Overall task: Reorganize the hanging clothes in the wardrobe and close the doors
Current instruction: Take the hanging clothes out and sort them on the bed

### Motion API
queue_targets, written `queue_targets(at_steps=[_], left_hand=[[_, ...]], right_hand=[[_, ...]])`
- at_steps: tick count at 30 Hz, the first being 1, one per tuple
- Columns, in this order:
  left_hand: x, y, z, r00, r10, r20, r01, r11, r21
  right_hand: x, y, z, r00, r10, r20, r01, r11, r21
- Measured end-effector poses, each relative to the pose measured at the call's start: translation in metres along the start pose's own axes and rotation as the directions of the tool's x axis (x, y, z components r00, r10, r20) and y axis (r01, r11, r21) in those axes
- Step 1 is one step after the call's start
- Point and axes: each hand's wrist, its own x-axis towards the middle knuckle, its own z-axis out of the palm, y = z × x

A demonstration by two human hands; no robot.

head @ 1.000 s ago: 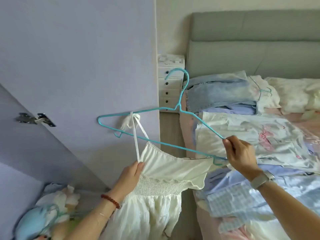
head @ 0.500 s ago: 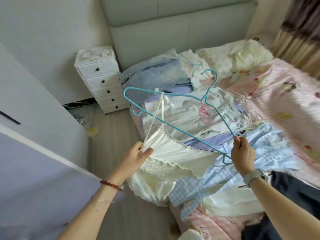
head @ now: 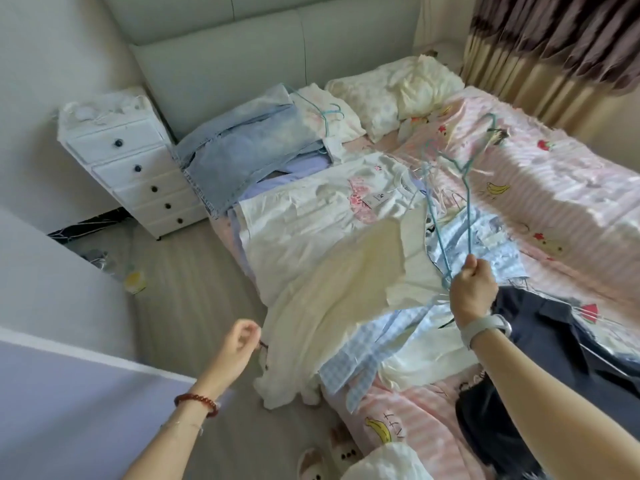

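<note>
Counts: two hands, two turquoise wire hangers in view, one white dress, one bed, one drawer unit with five drawers.

Held hanger (head: 450, 202): blurred, above the middle of the bed (head: 571, 188). Long axis runs from the near grip out toward the far right corner of the bed, hook end farthest from the person, near the striped pink cover. Cannot tell whether any strap of the dress is on it; the blur hides that.

Second hanger (head: 329, 114): lies on the folded pile by the head end of the bed, beside the denim piece (head: 249, 150), hook toward the pillow (head: 398, 88).

White dress (head: 332, 292): draped over the near left edge of the bed, top on the mattress across other clothes, hem hanging off the edge down to the floor. Long axis runs from mid-bed toward the near left.

Right hand (head: 472, 289): arm stretched forward over the bed, fist closed around the near end of the held hanger, watch band on the wrist.

Left hand (head: 239, 348): raised over the floor just beside the dress's hanging edge, fingers loosely curled, holding nothing, red bead bracelet on the wrist.

Drawer unit (head: 128, 161): against the wall, at the left head corner of the bed.
</note>
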Motion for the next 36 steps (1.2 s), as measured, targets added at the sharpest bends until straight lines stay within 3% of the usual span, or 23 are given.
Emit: queue_targets(at_steps=[2, 5, 9, 11, 15, 19, 24, 27, 29, 32, 36], left_hand=[[0.01, -0.001, -0.002, 0.999, -0.005, 0.042, 0.004, 1.0, 0.031], [0.03, 0.011, -0.002, 0.996, 0.045, 0.071, -0.049, 0.997, 0.053], [0.067, 0.035, 0.006, 0.976, 0.212, -0.049, -0.207, 0.975, 0.085], [0.085, 0.051, 0.014, 0.963, 0.269, -0.025, -0.263, 0.956, 0.13], [0.103, 0.064, 0.041, 0.976, 0.215, 0.043, -0.219, 0.964, 0.152], [0.091, 0.062, 0.077, 0.979, 0.125, 0.162, -0.128, 0.992, 0.01], [0.098, 0.067, 0.09, 0.98, 0.197, 0.022, -0.198, 0.971, 0.131], [0.113, 0.07, 0.089, 0.968, 0.221, 0.122, -0.234, 0.966, 0.109], [0.113, 0.068, 0.091, 0.975, 0.128, 0.18, -0.152, 0.979, 0.132], [0.093, 0.053, 0.095, 0.987, 0.099, 0.127, -0.11, 0.991, 0.075], [0.042, 0.039, 0.074, 0.974, 0.194, -0.115, -0.208, 0.97, -0.125]], right_hand=[[-0.017, -0.004, 0.002, 0.989, -0.139, 0.049, 0.139, 0.99, -0.011], [-0.031, -0.028, -0.004, 0.913, -0.395, 0.103, 0.391, 0.918, 0.062], [-0.033, -0.056, -0.024, 0.848, -0.523, 0.089, 0.509, 0.85, 0.139], [-0.034, -0.057, -0.034, 0.856, -0.511, 0.081, 0.495, 0.854, 0.163], [-0.025, -0.044, -0.052, 0.909, -0.417, -0.012, 0.413, 0.895, 0.169], [-0.013, -0.021, -0.068, 0.946, -0.318, -0.06, 0.324, 0.934, 0.152], [-0.01, -0.012, -0.076, 0.932, -0.349, -0.095, 0.359, 0.924, 0.131], [-0.008, -0.015, -0.071, 0.924, -0.37, -0.094, 0.38, 0.913, 0.148], [-0.007, -0.014, -0.068, 0.929, -0.358, -0.093, 0.368, 0.918, 0.146], [-0.004, 0.002, -0.067, 0.955, -0.277, -0.105, 0.286, 0.954, 0.09], [-0.01, 0.028, -0.06, 0.972, -0.231, -0.042, 0.228, 0.972, -0.057]])
